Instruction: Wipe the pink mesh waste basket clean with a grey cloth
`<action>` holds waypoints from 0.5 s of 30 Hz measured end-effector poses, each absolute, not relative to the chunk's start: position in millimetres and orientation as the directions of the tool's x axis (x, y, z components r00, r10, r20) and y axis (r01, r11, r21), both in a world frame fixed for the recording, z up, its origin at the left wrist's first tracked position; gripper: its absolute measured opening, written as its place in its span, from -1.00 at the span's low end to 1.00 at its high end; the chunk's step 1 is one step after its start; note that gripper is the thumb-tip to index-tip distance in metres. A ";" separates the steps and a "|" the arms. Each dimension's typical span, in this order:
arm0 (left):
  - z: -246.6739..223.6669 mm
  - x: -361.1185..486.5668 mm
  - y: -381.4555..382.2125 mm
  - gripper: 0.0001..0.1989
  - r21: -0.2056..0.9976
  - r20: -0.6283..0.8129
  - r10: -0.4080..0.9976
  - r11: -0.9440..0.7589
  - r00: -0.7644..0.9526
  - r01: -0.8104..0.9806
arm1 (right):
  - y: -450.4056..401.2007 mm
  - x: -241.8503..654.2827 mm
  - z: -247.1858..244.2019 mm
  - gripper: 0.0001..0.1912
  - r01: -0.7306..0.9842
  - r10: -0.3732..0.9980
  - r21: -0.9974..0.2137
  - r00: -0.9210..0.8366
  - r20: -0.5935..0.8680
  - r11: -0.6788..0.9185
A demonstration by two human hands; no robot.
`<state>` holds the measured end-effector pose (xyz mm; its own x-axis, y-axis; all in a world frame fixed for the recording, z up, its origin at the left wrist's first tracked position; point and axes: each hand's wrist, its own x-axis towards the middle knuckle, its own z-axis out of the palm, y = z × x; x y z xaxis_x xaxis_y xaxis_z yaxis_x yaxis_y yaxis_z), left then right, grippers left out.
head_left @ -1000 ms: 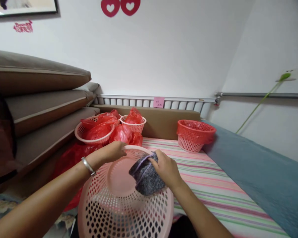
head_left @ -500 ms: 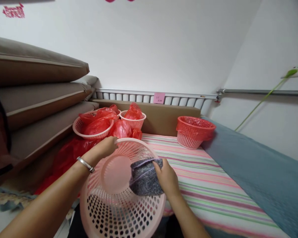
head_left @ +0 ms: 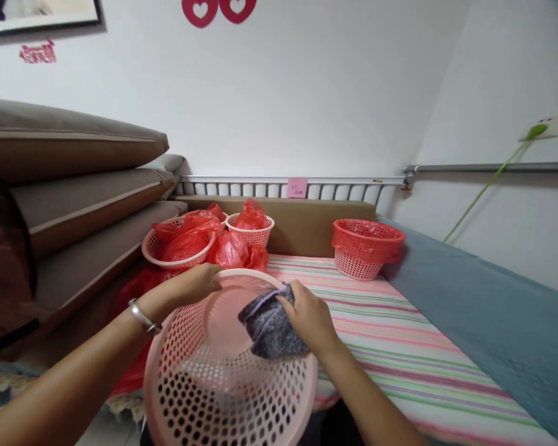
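Observation:
A large pink perforated basket (head_left: 230, 384) is tilted with its opening facing me, and nothing but a smooth round base shows inside. My left hand (head_left: 202, 285) grips its far rim at the upper left, fingers partly hidden behind the rim; a silver bangle circles that wrist. Over the basket's right side, my right hand (head_left: 307, 313) pinches a dark grey speckled cloth (head_left: 272, 328) with purple edging. The cloth hangs folded across the opening.
Behind on the left stand pink baskets (head_left: 179, 260) with red plastic bags (head_left: 230, 249). A basket lined in red (head_left: 367, 248) sits on the striped sheet (head_left: 400, 334) at right. Stacked cushions (head_left: 88, 192) rise at left, and a blue-grey cover (head_left: 483, 291) runs along the right.
The view has tilted upward a little, showing more wall. The grey cloth in my right hand has shifted slightly left and up and looks more bunched. My left hand stays on the rim.

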<state>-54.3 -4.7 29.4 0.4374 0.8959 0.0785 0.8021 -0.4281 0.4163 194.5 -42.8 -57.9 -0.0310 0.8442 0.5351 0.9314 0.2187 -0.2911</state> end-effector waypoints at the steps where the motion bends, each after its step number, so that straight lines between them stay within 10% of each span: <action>1: 29.0 -48.2 -1.0 -0.79 0.398 0.062 0.883 -0.450 0.466 0.799 | -38.6 191.3 -52.4 -0.83 0.940 0.831 -0.233 -0.085 0.550 0.251; 15: 5.0 -43.3 41.9 -0.90 0.317 0.051 0.956 -0.291 0.290 0.903 | -17.0 206.2 -117.7 -0.75 0.895 0.923 -0.438 0.233 0.307 -0.081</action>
